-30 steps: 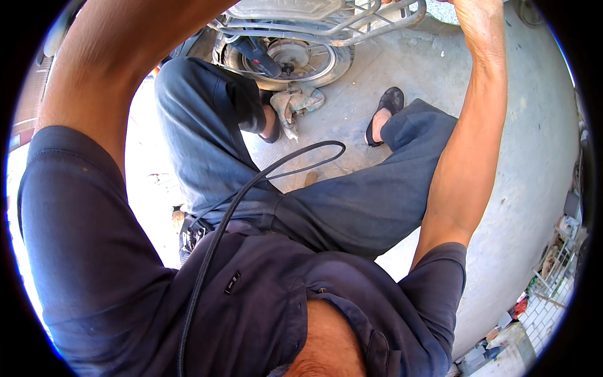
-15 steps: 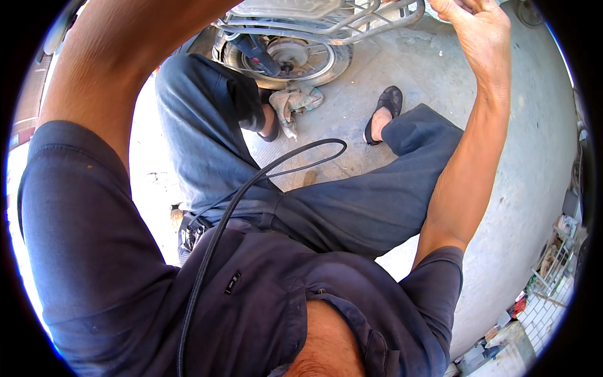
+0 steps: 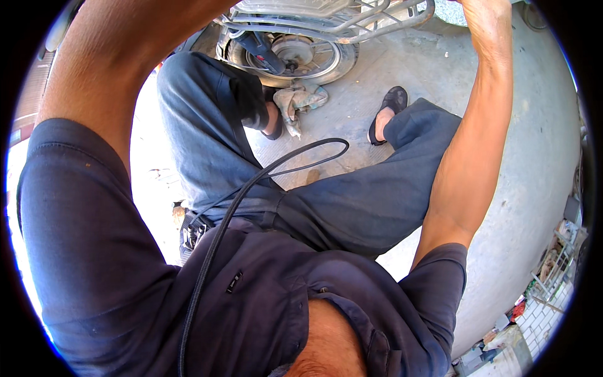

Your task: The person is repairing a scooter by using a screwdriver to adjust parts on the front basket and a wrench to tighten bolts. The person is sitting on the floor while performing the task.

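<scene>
My left forearm rises along the left side and leaves the view at the top, so my left hand is hidden. Only the wrist and base of my right hand [image 3: 490, 14] show at the upper edge; its fingers are cut off, and what they touch cannot be seen. Nearest to it is the grey metal tube rack [image 3: 383, 19] of a two-wheeler. Below the rack is its spoked wheel [image 3: 333, 66] with a dark strut [image 3: 264, 51] beside the hub. My legs are spread on either side of a bare stretch of concrete.
A crumpled, stained rag [image 3: 300, 100] lies on the concrete floor [image 3: 540, 157] by my left shoe, just under the wheel. A black braided cable [image 3: 217, 242] loops from my chest over my lap. At the far lower right are a metal rack [image 3: 553, 276] and assorted clutter.
My right hand has moved up, so its fingers have left the view. The rack and wheel appear shifted slightly right. My left arm looks nearly the same.
</scene>
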Demonstrator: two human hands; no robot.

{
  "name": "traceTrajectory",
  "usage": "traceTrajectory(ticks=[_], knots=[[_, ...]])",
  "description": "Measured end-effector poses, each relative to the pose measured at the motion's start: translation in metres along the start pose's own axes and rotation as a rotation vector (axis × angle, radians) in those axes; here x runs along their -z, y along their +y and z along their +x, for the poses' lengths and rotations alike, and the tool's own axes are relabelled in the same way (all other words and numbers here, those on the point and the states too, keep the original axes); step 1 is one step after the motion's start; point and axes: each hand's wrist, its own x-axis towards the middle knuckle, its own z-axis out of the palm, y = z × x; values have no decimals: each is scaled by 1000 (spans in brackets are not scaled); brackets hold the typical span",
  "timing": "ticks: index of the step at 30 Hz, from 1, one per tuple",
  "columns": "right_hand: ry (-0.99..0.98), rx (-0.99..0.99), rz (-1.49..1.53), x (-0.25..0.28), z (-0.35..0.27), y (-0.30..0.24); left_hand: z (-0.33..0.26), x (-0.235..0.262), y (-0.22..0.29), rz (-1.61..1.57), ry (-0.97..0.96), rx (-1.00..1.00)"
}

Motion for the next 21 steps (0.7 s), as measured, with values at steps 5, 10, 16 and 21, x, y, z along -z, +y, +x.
traceTrajectory(ticks=[5,10,16,21], knots=[[-67,-31,15,8,-3,-3,3,-1,-1,-71,-24,5],[-117,-62,19,13,-22,-16,8,-3,-2,-161,-49,16],[-214,-41,53,12,-35,-24,14,-5,-1,-251,-77,24],[-166,26,170,7,-34,-19,19,-6,-1,-310,-96,25]])
